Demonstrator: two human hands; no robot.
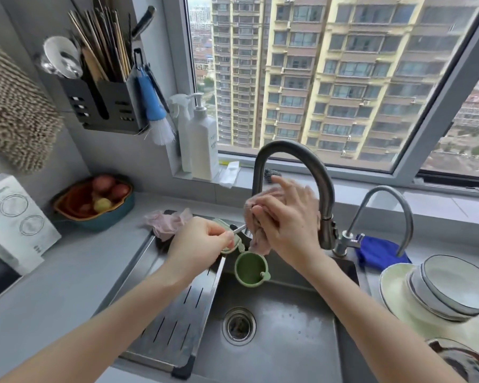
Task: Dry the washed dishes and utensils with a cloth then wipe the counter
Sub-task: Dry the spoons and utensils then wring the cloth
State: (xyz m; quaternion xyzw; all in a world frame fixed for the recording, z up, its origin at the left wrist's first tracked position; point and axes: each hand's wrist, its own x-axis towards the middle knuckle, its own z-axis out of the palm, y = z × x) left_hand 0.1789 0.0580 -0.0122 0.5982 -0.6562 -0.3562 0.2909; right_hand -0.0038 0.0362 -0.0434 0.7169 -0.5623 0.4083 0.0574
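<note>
Above the steel sink, my left hand pinches the thin metal handle of a utensil whose far end is buried in a pinkish cloth. My right hand grips that cloth, wrapped around the hidden end of the utensil. Just below the hands a small green cup lies on its side at the sink's edge. A pale green piece shows behind my left fingers. Stacked bowls on a cream plate stand at the right.
The tall faucet arches right behind my hands, a smaller tap to its right. A perforated drain tray covers the sink's left part. Pink gloves, a fruit bowl, a blue cloth and a utensil rack are around.
</note>
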